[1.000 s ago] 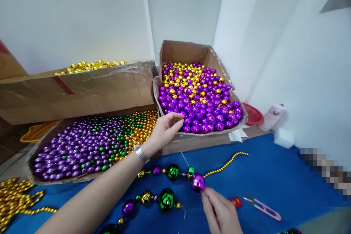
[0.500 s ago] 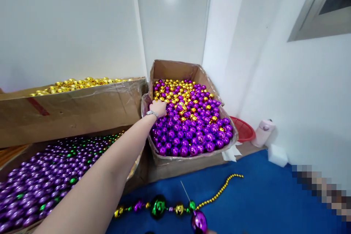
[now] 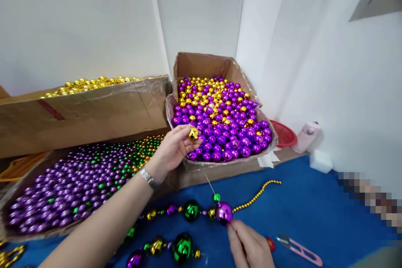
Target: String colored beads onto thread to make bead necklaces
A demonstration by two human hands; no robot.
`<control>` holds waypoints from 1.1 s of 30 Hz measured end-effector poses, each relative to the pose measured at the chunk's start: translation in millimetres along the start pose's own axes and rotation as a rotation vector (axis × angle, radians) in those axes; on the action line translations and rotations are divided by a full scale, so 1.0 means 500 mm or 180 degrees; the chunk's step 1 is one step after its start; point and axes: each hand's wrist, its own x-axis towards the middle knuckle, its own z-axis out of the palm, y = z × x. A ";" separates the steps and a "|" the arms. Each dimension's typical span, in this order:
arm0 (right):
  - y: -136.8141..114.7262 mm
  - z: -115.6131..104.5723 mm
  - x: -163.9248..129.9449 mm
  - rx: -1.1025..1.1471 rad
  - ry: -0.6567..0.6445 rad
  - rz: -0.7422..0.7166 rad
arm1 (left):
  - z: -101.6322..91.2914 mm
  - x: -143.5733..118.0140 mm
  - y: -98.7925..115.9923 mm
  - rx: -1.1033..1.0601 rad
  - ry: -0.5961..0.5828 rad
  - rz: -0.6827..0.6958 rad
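left hand [image 3: 172, 148] pinching gold bead [image 3: 193, 133], right hand [image 3: 249, 245] (seemingly) gripping purple bead [image 3: 224, 212]

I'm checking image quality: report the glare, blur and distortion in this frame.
Head view: bright, even light; glare spots on the purple bead by the right hand and the gold bead in the left hand; wide-angle bend at edges; pixelated patch lower right.
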 end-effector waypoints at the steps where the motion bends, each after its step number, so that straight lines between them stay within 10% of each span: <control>1: -0.008 -0.001 0.004 0.0080 -0.0119 -0.0036 | 0.003 -0.039 -0.008 -0.0666 0.0014 -0.0226; 10: -0.047 0.022 -0.018 -0.0028 -0.0710 -0.0143 | 0.016 -0.208 -0.071 -0.2764 0.0551 -0.1067; 33: -0.059 0.034 -0.047 -0.0281 -0.1033 -0.0184 | 0.046 -0.262 -0.081 -0.3100 0.0807 -0.0904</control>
